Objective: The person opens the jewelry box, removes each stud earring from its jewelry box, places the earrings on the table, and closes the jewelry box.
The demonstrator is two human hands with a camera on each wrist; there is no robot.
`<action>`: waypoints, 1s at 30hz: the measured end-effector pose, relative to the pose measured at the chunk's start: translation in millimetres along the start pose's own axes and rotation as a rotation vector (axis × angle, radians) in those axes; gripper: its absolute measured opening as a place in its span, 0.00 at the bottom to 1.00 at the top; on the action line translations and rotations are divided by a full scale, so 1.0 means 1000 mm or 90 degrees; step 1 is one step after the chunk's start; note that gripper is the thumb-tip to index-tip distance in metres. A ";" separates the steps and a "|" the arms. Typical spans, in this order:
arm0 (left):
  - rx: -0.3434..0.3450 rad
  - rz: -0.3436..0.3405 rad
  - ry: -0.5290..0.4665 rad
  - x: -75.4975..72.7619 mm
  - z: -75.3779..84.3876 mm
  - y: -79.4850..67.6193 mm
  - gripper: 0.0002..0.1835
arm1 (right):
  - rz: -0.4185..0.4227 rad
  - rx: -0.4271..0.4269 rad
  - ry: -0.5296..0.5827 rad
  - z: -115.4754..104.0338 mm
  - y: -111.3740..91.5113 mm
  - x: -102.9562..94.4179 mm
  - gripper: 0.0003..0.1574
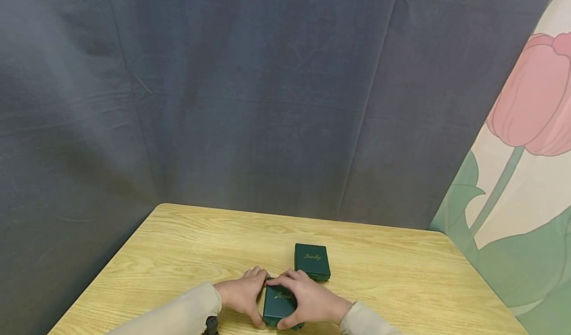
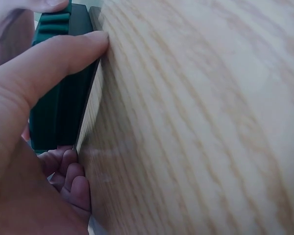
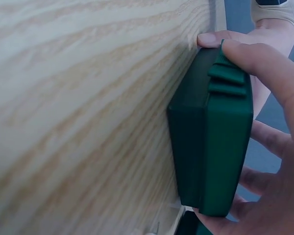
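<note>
A green box with gold lettering on its top sits at the near edge of the wooden table, between the person's two hands. The left hand grasps its left side, thumb at the near corner and fingers toward the far one. The right hand spans it from above, thumb on the near side and fingers at the far edge. The lid is closed, so the contents are hidden. Folded green ribbon trims one side; its exact shape is hard to make out under the thumb. Just beyond the right hand stands a second green box, likewise closed, its top reading "Jewelry".
</note>
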State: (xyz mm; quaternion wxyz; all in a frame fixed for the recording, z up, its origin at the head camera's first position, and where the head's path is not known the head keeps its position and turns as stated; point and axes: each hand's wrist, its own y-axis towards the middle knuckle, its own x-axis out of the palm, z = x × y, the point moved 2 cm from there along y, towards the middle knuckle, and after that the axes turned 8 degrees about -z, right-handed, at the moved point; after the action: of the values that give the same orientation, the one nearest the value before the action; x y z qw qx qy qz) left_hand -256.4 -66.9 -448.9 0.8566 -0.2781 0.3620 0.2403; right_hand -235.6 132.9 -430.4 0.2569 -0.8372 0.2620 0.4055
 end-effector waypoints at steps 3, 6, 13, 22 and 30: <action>-0.001 0.001 0.004 0.000 0.000 0.000 0.41 | 0.000 -0.004 0.002 0.001 0.000 0.000 0.46; -0.001 0.004 0.008 0.001 0.000 0.001 0.42 | 0.000 -0.007 0.004 0.001 0.001 0.001 0.47; 0.001 0.003 0.005 0.001 -0.002 0.001 0.42 | 0.001 -0.009 0.006 0.001 0.001 0.002 0.47; 0.009 -0.004 -0.007 0.001 -0.003 0.002 0.41 | -0.017 0.013 0.003 0.001 -0.004 -0.001 0.48; 0.016 -0.003 -0.018 -0.001 -0.003 0.002 0.39 | -0.014 0.040 0.016 0.002 -0.013 -0.003 0.51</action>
State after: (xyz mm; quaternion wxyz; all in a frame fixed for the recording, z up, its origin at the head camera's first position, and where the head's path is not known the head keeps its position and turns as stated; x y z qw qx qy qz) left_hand -259.7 -68.2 -450.7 0.8655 -0.2649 0.3524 0.2377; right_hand -230.1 144.3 -426.8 0.2840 -0.8366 0.2687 0.3838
